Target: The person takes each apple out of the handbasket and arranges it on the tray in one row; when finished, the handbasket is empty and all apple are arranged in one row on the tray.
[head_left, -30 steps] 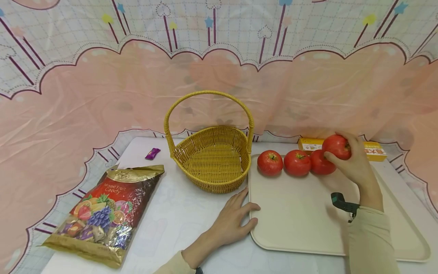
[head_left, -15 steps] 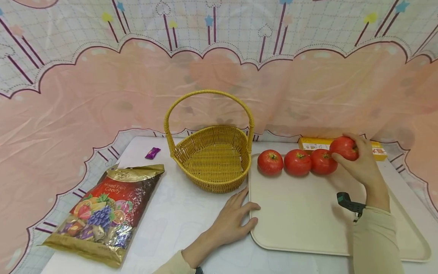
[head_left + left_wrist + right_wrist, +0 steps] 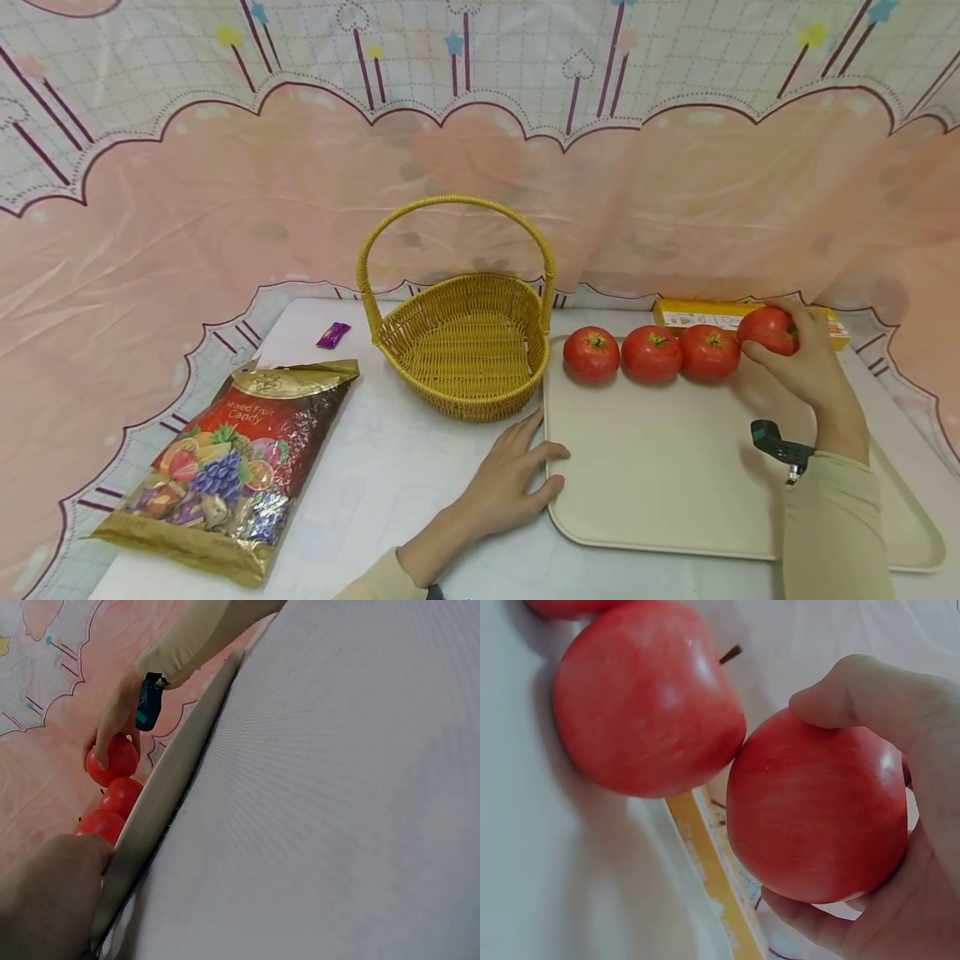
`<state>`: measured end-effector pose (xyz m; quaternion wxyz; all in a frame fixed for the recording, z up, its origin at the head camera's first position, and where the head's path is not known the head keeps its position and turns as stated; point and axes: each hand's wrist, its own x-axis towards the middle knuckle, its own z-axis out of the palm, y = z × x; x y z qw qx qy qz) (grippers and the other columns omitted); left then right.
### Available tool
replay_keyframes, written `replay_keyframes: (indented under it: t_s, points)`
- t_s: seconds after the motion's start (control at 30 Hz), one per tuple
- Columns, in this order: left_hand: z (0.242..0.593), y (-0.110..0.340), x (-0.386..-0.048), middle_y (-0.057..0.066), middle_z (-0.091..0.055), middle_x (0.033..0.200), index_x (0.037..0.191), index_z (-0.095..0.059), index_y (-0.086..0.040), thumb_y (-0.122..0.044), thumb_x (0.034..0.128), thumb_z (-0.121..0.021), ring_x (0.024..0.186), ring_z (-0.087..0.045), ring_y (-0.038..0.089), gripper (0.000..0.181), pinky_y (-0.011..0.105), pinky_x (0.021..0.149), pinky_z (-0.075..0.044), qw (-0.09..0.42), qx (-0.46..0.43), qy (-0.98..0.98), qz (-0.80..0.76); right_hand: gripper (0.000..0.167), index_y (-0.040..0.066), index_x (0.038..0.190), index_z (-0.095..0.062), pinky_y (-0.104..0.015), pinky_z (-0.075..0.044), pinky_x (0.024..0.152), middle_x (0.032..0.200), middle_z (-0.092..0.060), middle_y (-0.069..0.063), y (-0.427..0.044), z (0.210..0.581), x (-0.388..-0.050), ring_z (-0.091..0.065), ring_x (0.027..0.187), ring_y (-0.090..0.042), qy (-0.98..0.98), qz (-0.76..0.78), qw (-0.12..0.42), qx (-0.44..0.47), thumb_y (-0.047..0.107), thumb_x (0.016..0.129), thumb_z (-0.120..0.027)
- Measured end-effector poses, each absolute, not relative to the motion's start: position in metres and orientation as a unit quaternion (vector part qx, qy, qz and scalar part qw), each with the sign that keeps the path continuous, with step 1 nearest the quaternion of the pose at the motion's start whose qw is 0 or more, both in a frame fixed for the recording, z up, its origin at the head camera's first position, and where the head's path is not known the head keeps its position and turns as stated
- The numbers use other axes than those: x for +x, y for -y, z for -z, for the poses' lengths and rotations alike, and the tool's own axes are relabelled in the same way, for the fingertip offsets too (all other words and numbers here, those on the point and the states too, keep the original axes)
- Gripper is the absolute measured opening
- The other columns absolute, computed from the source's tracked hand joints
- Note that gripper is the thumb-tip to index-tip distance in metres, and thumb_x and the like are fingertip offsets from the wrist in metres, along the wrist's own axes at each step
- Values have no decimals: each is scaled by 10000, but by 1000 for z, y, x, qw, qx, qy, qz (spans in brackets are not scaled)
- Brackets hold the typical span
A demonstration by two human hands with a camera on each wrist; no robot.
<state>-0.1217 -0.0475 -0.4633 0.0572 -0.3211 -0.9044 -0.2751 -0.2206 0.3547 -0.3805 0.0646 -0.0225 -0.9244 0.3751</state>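
My right hand [image 3: 813, 367] holds a red apple [image 3: 768, 331] at the right end of a row of apples. Thumb and fingers wrap its sides in the right wrist view, where the held apple [image 3: 817, 810] seems to touch its neighbour [image 3: 649, 701], a red apple with a short dark stem. Three apples, the left one [image 3: 592, 355], the middle one [image 3: 651, 354] and the right one [image 3: 709, 352], line the far side of a beige tray [image 3: 660, 475]. My left hand [image 3: 506, 483] rests at the tray's left edge, its fingers spread and fingertips on the rim.
A golden wicker basket [image 3: 465, 406] with a tall handle stands left of the tray. Behind the apples lies a yellow box [image 3: 675, 315]. A candy bag [image 3: 240, 458] and one purple wrapped candy [image 3: 333, 335] lie on the left. A patterned cloth [image 3: 480, 167] hangs behind.
My right hand has moved right and slightly down with the apple, out from over the third apple to beside it. My left hand has stayed in place.
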Motion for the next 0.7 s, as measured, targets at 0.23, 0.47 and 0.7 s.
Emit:
replay_keyframes:
  t_s: [0.23, 0.47, 0.7]
  points:
    - [463, 47, -122, 155, -290, 1530, 1155, -585, -287, -354, 921, -530, 1424, -277, 311, 249, 478, 1144, -273, 59, -322, 904, 275, 767, 127, 1488, -177, -750, -331, 880, 1438, -64, -361, -363, 388, -224, -266, 1168, -587, 931, -361, 48, -26, 328, 888, -610]
    - [462, 48, -122, 157, -279, 1535, 1159, -581, -283, -356, 925, -528, 1425, -273, 310, 251, 480, 1142, -277, 62, -323, 903, 275, 761, 100, 1482, -195, -745, -331, 865, 1423, -30, -367, -368, 397, -227, -279, 1130, -624, 933, -358, 44, -13, 286, 878, -619]
    - [462, 49, -121, 165, -267, 1539, 1165, -581, -282, -355, 927, -525, 1422, -275, 321, 255, 489, 1141, -276, 53, -323, 903, 277, 806, 42, 1486, -150, -756, -319, 860, 1404, -84, -402, -374, 409, -230, -262, 1145, -604, 940, -340, 33, 1, 237, 872, -634]
